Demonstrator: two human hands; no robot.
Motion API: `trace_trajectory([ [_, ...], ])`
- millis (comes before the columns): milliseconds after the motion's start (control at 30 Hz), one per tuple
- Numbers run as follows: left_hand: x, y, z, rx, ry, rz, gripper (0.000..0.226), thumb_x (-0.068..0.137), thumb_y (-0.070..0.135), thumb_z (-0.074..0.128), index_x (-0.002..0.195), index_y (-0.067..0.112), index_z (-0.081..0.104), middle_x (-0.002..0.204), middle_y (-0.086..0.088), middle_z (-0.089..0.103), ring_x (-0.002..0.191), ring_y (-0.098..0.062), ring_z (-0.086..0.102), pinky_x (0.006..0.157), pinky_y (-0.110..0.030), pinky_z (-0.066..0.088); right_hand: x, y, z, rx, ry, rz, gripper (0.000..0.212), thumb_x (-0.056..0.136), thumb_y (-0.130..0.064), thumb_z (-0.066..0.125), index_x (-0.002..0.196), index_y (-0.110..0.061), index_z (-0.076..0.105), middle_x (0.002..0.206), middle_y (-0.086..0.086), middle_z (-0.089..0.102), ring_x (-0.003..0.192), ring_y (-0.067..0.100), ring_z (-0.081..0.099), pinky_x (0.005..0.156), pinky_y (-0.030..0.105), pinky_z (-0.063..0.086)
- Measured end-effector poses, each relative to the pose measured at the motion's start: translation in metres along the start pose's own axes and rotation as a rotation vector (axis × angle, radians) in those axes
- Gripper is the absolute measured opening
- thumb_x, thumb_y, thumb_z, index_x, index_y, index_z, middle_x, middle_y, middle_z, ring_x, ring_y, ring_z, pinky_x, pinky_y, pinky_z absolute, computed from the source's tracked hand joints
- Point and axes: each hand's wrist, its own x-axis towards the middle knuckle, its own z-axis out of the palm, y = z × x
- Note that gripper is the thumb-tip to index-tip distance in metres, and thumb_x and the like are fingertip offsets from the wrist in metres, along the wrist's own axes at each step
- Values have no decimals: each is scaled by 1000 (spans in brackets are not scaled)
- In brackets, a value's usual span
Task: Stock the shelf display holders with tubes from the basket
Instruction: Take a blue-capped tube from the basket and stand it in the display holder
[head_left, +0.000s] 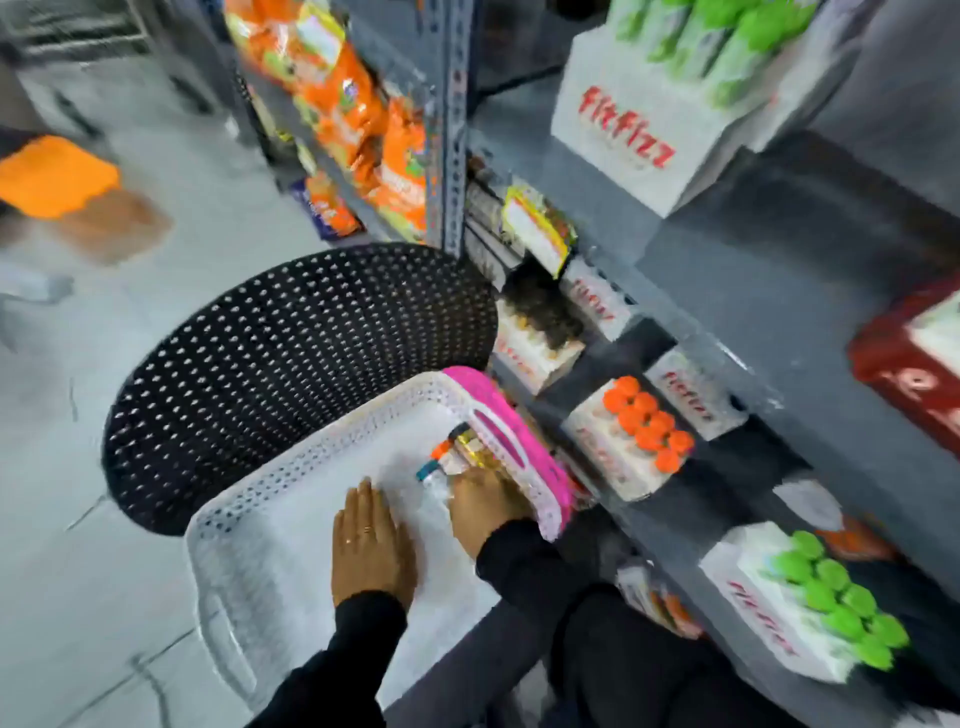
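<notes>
A white perforated basket (291, 493) with a pink far end sits in front of me. A few tubes (447, 460) lie bunched against its pink end, one with an orange cap, one with a teal cap. My right hand (485, 506) reaches into that corner and rests on the tubes; the blur hides whether it grips one. My left hand (371, 545) lies flat and open on the basket floor, holding nothing. On the grey shelves to the right stand white display holders: one with orange-capped tubes (647, 423), one with green-capped tubes (831, 597).
A black perforated chair (280, 364) stands just behind the basket. A top-shelf holder (634, 124) carries green tubes. Orange snack bags (358, 114) fill the rack at the back. A red box (914, 374) sits at the right edge. Grey floor lies to the left.
</notes>
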Motion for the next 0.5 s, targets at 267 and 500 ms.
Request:
trace_trajectory([
  [267,-17,-17,36,37,-15,-79,75,93,53,1,138,0,30,148,-11,30,144,-19,-13,114,-32,-7,25,-21,42,-212,-181,75,40,96,2,31,132,10,46,127,27,56,121,38,50,93,44,47],
  [500,-18,-16,40,67,2,-93,78,92,52,-1,139,0,34,149,-15,31,141,-27,8,114,-34,-3,42,-22,49,-271,-256,-8,37,98,-3,37,134,8,43,130,24,55,120,38,53,91,45,49],
])
